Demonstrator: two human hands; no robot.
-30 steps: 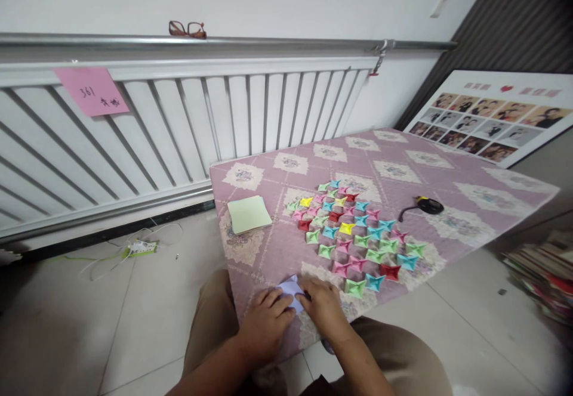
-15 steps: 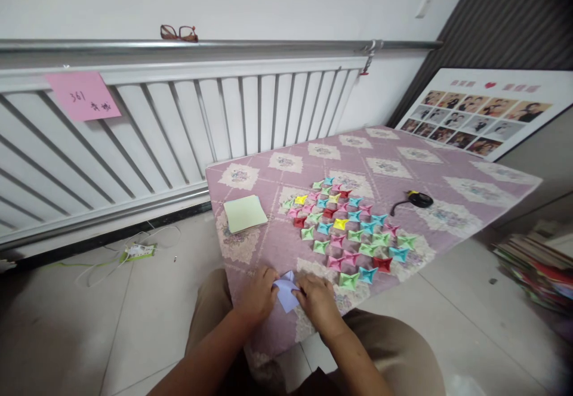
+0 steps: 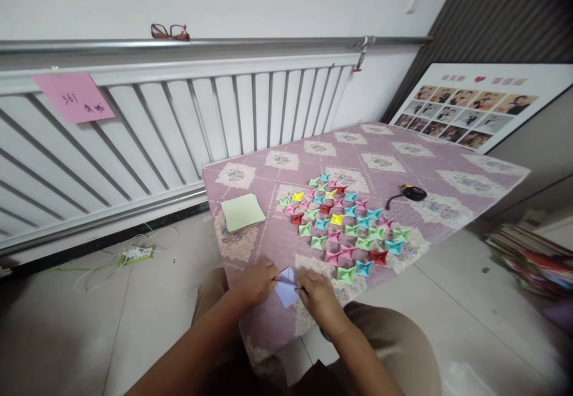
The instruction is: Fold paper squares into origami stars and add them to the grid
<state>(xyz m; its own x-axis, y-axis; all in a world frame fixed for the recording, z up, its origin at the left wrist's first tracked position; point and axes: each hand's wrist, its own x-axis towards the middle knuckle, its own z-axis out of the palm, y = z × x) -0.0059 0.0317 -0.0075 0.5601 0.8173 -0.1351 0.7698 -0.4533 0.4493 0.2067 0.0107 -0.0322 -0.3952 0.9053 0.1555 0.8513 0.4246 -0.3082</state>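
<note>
A small lavender paper (image 3: pixel 287 293), folded with creases showing, lies at the near end of the cloth-covered table. My left hand (image 3: pixel 261 281) pinches its left corner, and my right hand (image 3: pixel 317 296) grips the right corner between thumb and fingers. Up and to the right, several folded paper pieces (image 3: pixel 337 219) in green, pink, blue, red and yellow stand in rows. A stack of pale green paper (image 3: pixel 243 212) rests near the table's left edge.
A black tape measure (image 3: pixel 414 192) lies on the right of the patterned tablecloth (image 3: pixel 286 241). Behind the table is a white radiator (image 3: pixel 250 110); a photo board (image 3: pixel 474 107) leans at the back right. A power strip (image 3: pixel 136 254) is on the floor at left.
The lavender paper looks flatter, with its upper part spread and a straight crease across the middle. Both hands now hold its side corners. The view has shifted slightly.
</note>
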